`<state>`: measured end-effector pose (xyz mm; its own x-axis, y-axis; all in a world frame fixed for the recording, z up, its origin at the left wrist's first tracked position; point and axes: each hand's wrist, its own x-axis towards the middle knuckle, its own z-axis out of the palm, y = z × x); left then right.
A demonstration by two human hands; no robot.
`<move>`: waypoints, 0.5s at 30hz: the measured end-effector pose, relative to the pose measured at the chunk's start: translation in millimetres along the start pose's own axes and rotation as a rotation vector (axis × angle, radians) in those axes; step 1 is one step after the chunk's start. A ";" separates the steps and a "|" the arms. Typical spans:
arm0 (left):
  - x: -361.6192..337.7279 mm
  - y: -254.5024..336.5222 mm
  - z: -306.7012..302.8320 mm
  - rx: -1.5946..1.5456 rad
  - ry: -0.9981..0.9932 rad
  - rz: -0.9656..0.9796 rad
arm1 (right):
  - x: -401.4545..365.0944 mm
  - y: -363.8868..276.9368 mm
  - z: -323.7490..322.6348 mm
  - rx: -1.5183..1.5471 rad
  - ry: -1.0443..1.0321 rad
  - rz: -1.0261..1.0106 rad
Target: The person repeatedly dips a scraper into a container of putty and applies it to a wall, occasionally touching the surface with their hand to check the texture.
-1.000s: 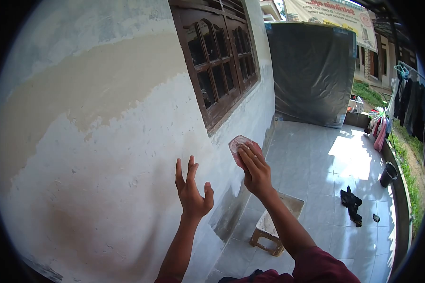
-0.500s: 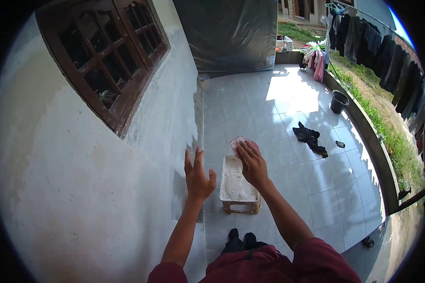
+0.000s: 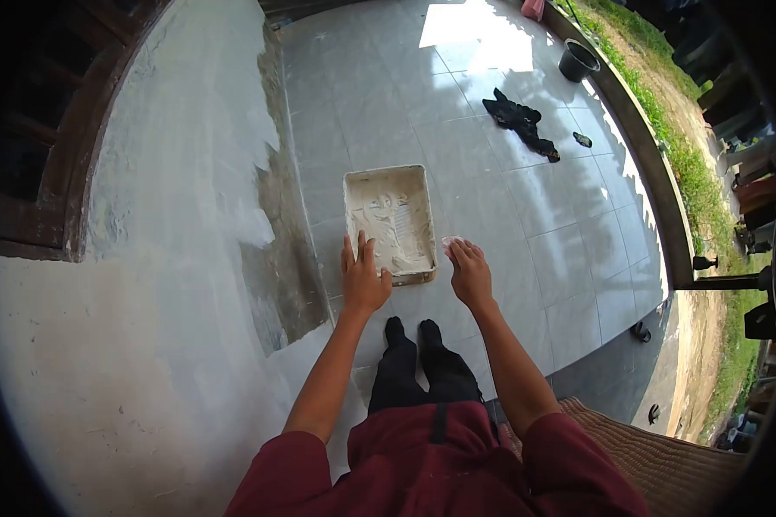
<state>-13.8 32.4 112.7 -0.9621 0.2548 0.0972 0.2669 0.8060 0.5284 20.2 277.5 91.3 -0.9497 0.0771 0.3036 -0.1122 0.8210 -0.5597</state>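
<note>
A rectangular tray (image 3: 391, 222) of whitish paste stands on a low stool on the tiled floor, ahead of my feet. My left hand (image 3: 366, 274) is at the tray's near left corner, fingers apart and holding nothing; whether it touches the rim cannot be made out. To the right of the tray, my right hand (image 3: 471, 269) is closed on a pinkish cloth (image 3: 449, 245), mostly covered by the fingers. On the left rises the wall (image 3: 172, 215), whitish, with a bare grey patch along its foot.
Dark cloth (image 3: 522, 125) lies on the tiles. A black bucket (image 3: 578, 61) stands by the low border at the back right. The brown window frame (image 3: 69, 172) is at upper left, and a woven mat (image 3: 647, 448) is at lower right.
The view has tilted downward and the tray appears higher and further left. My right hand, with the cloth, has moved from over the tray's far right edge to beside its near right side.
</note>
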 end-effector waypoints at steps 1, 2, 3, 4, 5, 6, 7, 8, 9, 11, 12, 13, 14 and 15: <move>-5.7 -6.1 9.8 0.005 -0.034 -0.007 | -10.2 3.5 7.9 0.009 -0.042 0.030; -10.9 -13.3 19.1 0.011 -0.068 -0.012 | -19.6 6.0 18.2 0.005 -0.064 0.061; -14.1 -20.9 28.6 0.006 -0.086 -0.024 | -25.3 9.9 29.8 0.004 -0.082 0.074; -18.0 -26.0 35.7 -0.004 -0.099 -0.013 | -30.9 11.5 40.0 0.012 -0.089 0.085; -23.0 -31.0 42.8 -0.014 -0.112 -0.006 | -37.0 13.0 50.5 0.022 -0.099 0.096; -27.9 -36.8 49.2 -0.019 -0.133 -0.025 | -43.1 14.1 61.0 0.023 -0.123 0.109; -29.7 -41.4 54.9 -0.029 -0.137 -0.005 | -45.0 14.6 70.3 0.020 -0.142 0.099; -29.9 -45.9 61.4 -0.039 -0.138 0.016 | -44.4 15.4 80.5 0.018 -0.159 0.085; -32.2 -49.8 67.5 -0.043 -0.156 -0.001 | -46.7 15.3 91.5 0.020 -0.181 0.097; -35.3 -59.9 84.2 -0.069 -0.127 0.013 | -50.8 22.5 117.7 -0.017 -0.226 0.081; -40.1 -63.3 91.1 -0.073 -0.143 -0.001 | -52.8 26.9 129.3 -0.015 -0.260 0.086; -44.5 -67.7 98.1 -0.087 -0.159 -0.021 | -52.6 28.3 139.1 -0.014 -0.276 0.096; -46.9 -71.3 104.4 -0.099 -0.170 -0.039 | -49.4 28.9 148.1 -0.039 -0.293 0.075; -50.8 -73.6 109.7 -0.100 -0.180 -0.050 | -46.3 28.6 156.9 -0.062 -0.310 0.054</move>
<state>21.7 18.8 -23.7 -0.9460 0.3144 -0.0792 0.2032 0.7654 0.6106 15.1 208.7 -59.7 -0.9987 -0.0465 0.0200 -0.0502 0.8543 -0.5173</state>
